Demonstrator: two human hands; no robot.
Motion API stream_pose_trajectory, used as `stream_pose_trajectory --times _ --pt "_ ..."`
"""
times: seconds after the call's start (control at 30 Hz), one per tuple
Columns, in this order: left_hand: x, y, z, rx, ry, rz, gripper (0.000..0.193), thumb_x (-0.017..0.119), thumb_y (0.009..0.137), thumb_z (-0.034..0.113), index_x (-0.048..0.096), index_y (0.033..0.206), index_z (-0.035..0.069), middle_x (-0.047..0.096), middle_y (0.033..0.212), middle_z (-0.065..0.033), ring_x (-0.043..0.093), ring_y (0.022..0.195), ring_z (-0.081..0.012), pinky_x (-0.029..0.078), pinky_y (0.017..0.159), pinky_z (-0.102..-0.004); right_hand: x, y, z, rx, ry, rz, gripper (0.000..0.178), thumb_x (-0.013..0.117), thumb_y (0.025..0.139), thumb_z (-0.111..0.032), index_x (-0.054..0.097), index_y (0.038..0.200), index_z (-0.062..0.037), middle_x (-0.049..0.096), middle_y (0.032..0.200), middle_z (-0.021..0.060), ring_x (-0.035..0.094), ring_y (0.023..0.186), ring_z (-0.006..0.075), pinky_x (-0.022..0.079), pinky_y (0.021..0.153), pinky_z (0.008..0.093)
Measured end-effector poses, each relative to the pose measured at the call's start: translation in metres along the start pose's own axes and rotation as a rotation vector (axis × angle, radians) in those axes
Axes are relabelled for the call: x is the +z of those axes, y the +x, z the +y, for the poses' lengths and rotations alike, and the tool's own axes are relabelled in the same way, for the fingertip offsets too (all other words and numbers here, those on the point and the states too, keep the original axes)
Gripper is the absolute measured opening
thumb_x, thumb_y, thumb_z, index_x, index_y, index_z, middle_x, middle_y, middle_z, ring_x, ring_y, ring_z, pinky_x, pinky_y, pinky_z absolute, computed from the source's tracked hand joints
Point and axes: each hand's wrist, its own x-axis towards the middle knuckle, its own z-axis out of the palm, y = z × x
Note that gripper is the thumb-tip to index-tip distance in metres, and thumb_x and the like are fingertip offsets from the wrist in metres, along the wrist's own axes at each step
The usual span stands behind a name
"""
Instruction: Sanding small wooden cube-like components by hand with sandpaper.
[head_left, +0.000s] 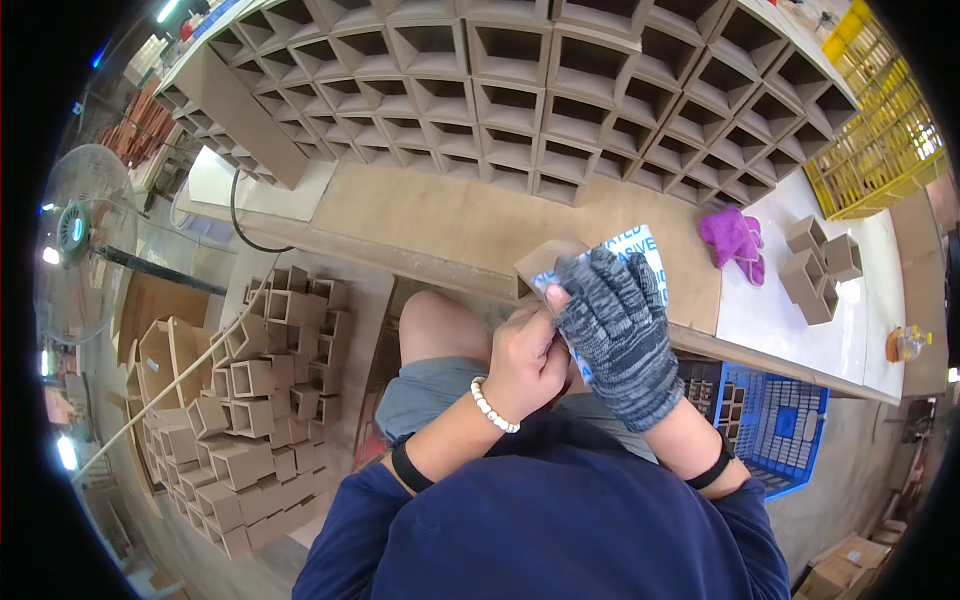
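Note:
Over the near edge of the bench, my right hand [622, 335], in a grey-and-black knit glove, closes on a sheet of sandpaper [655, 270] with white backing and blue print. The sheet bends around under the gloved fingers. A small brown square box [538, 262] sits right against it, partly covered by the sheet. My bare left hand [525, 360], wearing a white bead bracelet, is curled closed at the box's near lower edge. Its fingertips are hidden, but it appears to grip the box.
Stacked brown square boxes [505, 105] line the bench's back. A purple cloth [733, 240] and several loose boxes [815, 270] lie right. A blue crate [785, 425] is below, a yellow crate [880, 120] far right. Piled boxes [240, 420] and a fan [85, 240] stand left.

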Motion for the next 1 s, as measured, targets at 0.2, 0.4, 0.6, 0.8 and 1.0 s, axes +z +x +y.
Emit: stream_pose_trajectory --times 0.2,0.4,0.6,0.8,1.0 --pt "-0.002 0.002 0.013 0.181 0.100 -0.095 0.014 0.053 0.066 -0.004 0.056 0.078 0.001 0.052 0.059 -0.0108 0.055 0.057 -0.0295 0.048 0.072 -0.0397 0.029 -0.010 0.071 0.320 -0.168 -0.032 0.047 0.050 0.075 -0.013 0.048 0.123 -0.0118 0.050 0.122 0.0141 0.047 0.113 0.0310 0.029 0.100 0.0443" --pt "-0.006 0.005 -0.002 0.284 0.242 -0.015 0.016 0.052 0.065 -0.004 0.055 0.080 0.001 0.052 0.059 -0.0104 0.055 0.057 -0.0289 0.047 0.073 -0.0401 0.007 0.000 0.004 0.084 0.081 -0.018 0.047 0.050 0.077 -0.013 0.045 0.123 -0.0082 0.047 0.124 0.0156 0.044 0.115 0.0330 0.029 0.100 0.0467" --pt "-0.005 0.001 -0.004 0.209 0.214 -0.006 0.015 0.054 0.064 -0.004 0.055 0.077 0.002 0.052 0.058 -0.0104 0.054 0.056 -0.0285 0.047 0.073 -0.0405 0.040 -0.029 0.065 0.360 -0.142 0.049 0.047 0.049 0.078 -0.011 0.045 0.124 -0.0100 0.047 0.123 0.0161 0.044 0.115 0.0332 0.030 0.099 0.0475" --pt "-0.007 0.002 0.000 0.204 0.221 0.043 0.018 0.053 0.065 -0.004 0.056 0.082 0.000 0.053 0.059 -0.0103 0.054 0.057 -0.0284 0.046 0.073 -0.0402 0.018 -0.011 0.017 0.039 0.073 -0.027 0.040 0.050 0.078 -0.012 0.051 0.117 -0.0084 0.050 0.121 0.0151 0.047 0.111 0.0311 0.033 0.097 0.0459" --pt "-0.007 -0.005 -0.005 0.210 0.271 0.035 0.015 0.055 0.071 -0.005 0.059 0.084 -0.001 0.052 0.057 -0.0104 0.052 0.054 -0.0286 0.046 0.072 -0.0394 0.013 -0.028 0.049 0.317 -0.207 -0.060 0.041 0.050 0.077 -0.011 0.052 0.118 -0.0087 0.051 0.119 0.0142 0.048 0.110 0.0300 0.032 0.097 0.0455"
